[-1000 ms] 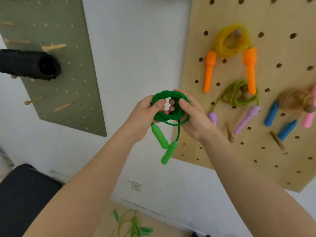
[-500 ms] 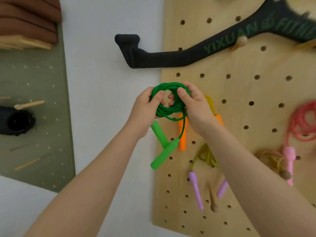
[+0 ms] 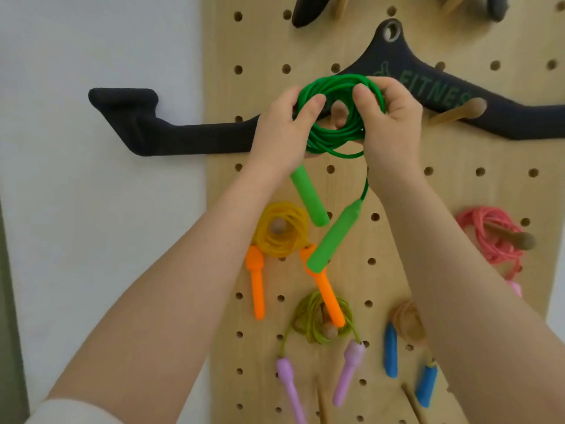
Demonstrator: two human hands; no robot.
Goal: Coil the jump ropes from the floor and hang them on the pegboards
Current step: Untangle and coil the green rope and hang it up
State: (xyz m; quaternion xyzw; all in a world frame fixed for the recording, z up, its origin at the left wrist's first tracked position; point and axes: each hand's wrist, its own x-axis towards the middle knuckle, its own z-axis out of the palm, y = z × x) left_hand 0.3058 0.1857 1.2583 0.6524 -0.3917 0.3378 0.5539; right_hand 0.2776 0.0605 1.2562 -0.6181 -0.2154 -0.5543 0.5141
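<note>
A coiled green jump rope (image 3: 331, 137) is held up against the wooden pegboard (image 3: 382, 191). My left hand (image 3: 282, 130) grips the coil's left side and my right hand (image 3: 389, 123) grips its right side. A wooden peg end (image 3: 340, 109) shows through the coil's centre. The rope's two green handles (image 3: 328, 237) dangle below my hands. Whether the coil rests on the peg I cannot tell.
A black fitness bar (image 3: 183, 133) lies across pegs behind my hands. Below hang a yellow rope with orange handles (image 3: 279, 234), an olive rope with purple handles (image 3: 318, 322), a brown rope with blue handles (image 3: 406, 322) and a pink rope (image 3: 489, 234) on the right.
My view has risen and shifted right along the wooden pegboard. Both hands have carried the green coil up in front of the black bar, over a peg.
</note>
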